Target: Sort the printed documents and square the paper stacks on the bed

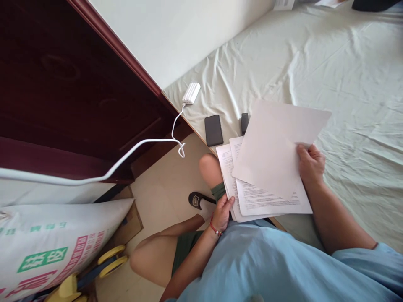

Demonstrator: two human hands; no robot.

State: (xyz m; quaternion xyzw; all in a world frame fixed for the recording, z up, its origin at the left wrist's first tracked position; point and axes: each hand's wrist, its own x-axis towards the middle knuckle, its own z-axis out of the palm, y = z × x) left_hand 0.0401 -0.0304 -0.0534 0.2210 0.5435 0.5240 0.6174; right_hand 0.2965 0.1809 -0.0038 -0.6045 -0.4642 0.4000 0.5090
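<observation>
My right hand (311, 164) grips the right edge of a sheet of paper (280, 140), whose visible face looks blank. This sheet lies tilted over a stack of printed papers (270, 203) near my lap. At the stack's left edge, my left hand (223, 213) is closed on the pages, thumb on top and fingers underneath. A red bracelet circles the left wrist. Just beyond the papers, a black smartphone (213, 130) lies on the bedsheet. Beside it is a small black object (244, 122), partly hidden by the raised sheet.
A white power strip or adapter (191, 93) sits at the bed's corner, its white cable (126, 156) running left across the gap. The wrinkled pale bedsheet (355, 75) spreads to the right. Dark red wooden furniture (69, 84) and a printed white sack (63, 243) stand left.
</observation>
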